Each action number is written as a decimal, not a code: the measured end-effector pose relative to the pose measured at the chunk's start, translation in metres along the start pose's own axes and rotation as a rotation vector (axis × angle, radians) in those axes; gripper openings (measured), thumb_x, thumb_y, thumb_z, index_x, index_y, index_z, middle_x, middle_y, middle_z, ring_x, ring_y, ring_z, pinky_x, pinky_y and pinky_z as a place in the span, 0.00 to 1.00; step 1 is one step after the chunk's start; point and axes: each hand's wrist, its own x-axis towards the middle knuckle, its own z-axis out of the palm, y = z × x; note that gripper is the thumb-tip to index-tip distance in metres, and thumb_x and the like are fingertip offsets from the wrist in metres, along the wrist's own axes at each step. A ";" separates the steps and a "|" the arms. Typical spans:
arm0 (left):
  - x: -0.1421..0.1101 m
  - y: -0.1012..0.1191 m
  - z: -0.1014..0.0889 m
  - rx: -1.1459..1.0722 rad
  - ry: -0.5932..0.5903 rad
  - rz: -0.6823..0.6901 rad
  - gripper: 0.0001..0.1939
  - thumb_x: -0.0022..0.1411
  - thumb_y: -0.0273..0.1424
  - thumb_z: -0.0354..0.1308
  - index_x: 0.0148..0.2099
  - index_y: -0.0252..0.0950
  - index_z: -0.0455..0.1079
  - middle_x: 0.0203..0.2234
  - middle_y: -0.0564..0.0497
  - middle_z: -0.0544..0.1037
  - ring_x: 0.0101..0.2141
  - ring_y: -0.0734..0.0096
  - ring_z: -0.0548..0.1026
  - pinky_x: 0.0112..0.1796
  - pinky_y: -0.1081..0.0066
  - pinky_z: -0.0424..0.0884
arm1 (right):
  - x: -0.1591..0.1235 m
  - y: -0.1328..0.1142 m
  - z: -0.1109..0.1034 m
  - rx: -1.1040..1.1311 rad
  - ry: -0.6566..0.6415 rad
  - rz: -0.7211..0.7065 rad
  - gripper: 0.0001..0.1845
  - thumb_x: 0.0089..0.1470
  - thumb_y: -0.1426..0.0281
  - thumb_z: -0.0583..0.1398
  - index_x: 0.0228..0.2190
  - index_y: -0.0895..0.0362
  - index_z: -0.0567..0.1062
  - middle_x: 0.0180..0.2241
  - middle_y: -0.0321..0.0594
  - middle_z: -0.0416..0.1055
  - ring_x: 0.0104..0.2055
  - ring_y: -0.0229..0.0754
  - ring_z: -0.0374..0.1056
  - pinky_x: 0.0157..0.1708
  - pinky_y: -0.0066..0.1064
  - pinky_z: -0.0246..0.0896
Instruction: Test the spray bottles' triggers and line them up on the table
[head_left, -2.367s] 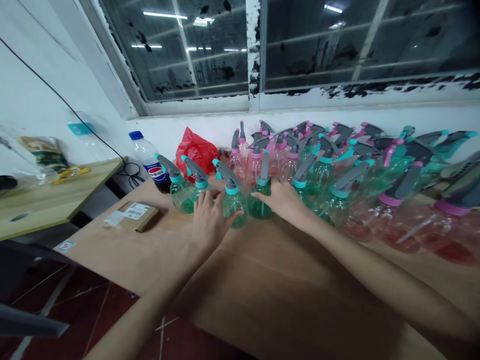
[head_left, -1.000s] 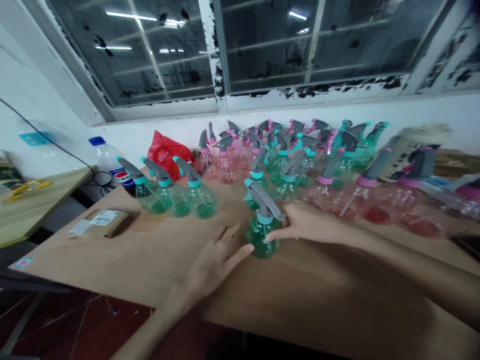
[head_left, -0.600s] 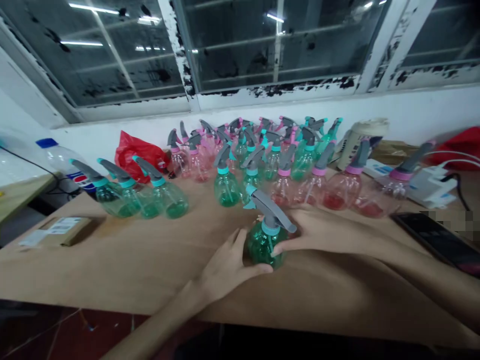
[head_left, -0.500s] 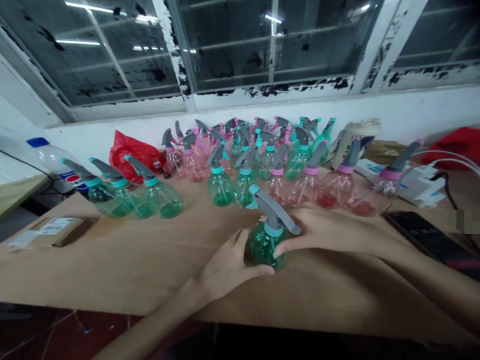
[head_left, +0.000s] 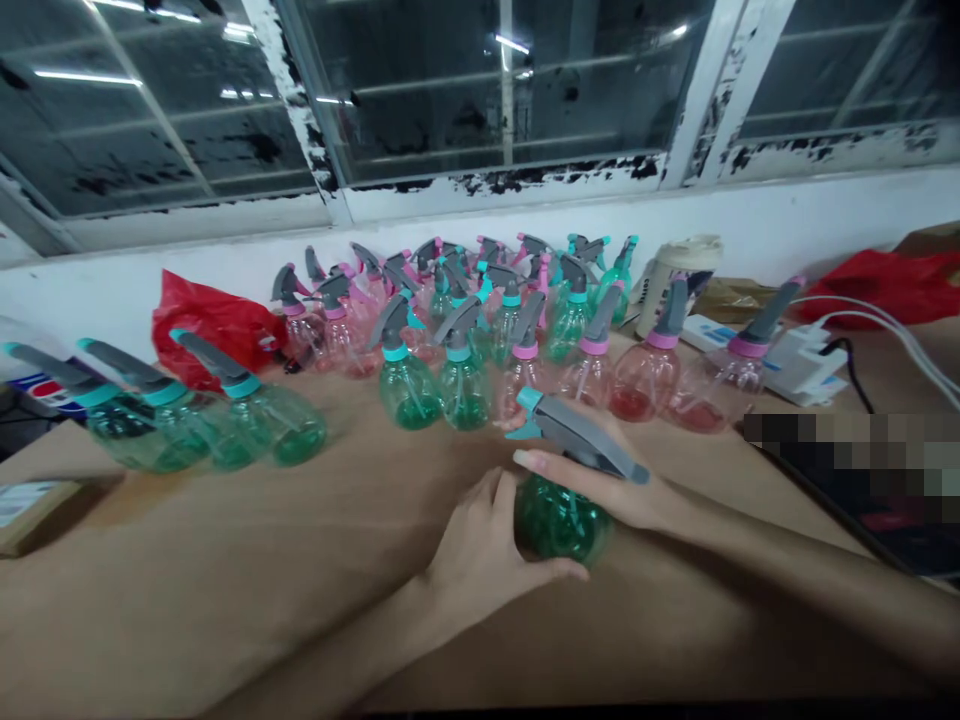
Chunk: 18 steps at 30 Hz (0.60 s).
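Note:
A small green spray bottle with a grey trigger head and teal collar stands on the brown table in front of me. My left hand wraps its lower body from the left, thumb under its base. My right hand closes around the neck, just under the trigger head, fingers curled across the front. Three more green bottles stand in a row at the left. A crowd of green and pink bottles fills the back of the table by the wall.
A red plastic bag lies at the back left, another red bag at the far right. A white power strip with cables and a dark phone lie at the right. A cardboard box sits at the left edge.
The green bottle was pulled from the group toward me and slightly right. My left hand came in and closed on its body; my right hand shifted up to the neck.

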 end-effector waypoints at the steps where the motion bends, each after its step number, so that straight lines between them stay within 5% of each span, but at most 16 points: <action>1: 0.002 -0.004 -0.001 0.002 -0.006 0.031 0.48 0.40 0.54 0.67 0.57 0.34 0.56 0.47 0.37 0.71 0.47 0.45 0.71 0.45 0.50 0.69 | 0.001 0.000 0.000 -0.006 0.006 -0.003 0.13 0.51 0.63 0.63 0.39 0.53 0.75 0.36 0.36 0.74 0.37 0.40 0.71 0.36 0.32 0.65; 6: 0.015 -0.036 -0.011 0.132 -0.147 0.264 0.48 0.44 0.56 0.65 0.60 0.35 0.56 0.55 0.38 0.66 0.56 0.46 0.63 0.54 0.47 0.59 | 0.005 0.009 -0.003 -0.063 0.023 -0.081 0.10 0.54 0.66 0.60 0.39 0.53 0.76 0.35 0.36 0.75 0.36 0.40 0.71 0.37 0.33 0.64; 12: 0.021 -0.055 -0.017 0.229 -0.178 0.276 0.51 0.46 0.58 0.62 0.63 0.31 0.54 0.59 0.36 0.62 0.60 0.49 0.56 0.59 0.49 0.48 | 0.015 0.024 -0.004 -0.072 0.019 -0.085 0.11 0.56 0.66 0.59 0.41 0.47 0.77 0.33 0.35 0.75 0.32 0.41 0.70 0.33 0.34 0.65; 18: 0.020 -0.056 -0.015 0.229 -0.204 0.256 0.50 0.47 0.59 0.60 0.63 0.31 0.53 0.60 0.36 0.61 0.61 0.50 0.55 0.58 0.50 0.50 | 0.020 0.023 -0.002 -0.029 -0.027 -0.037 0.13 0.56 0.65 0.58 0.43 0.48 0.75 0.36 0.36 0.75 0.32 0.40 0.70 0.32 0.34 0.66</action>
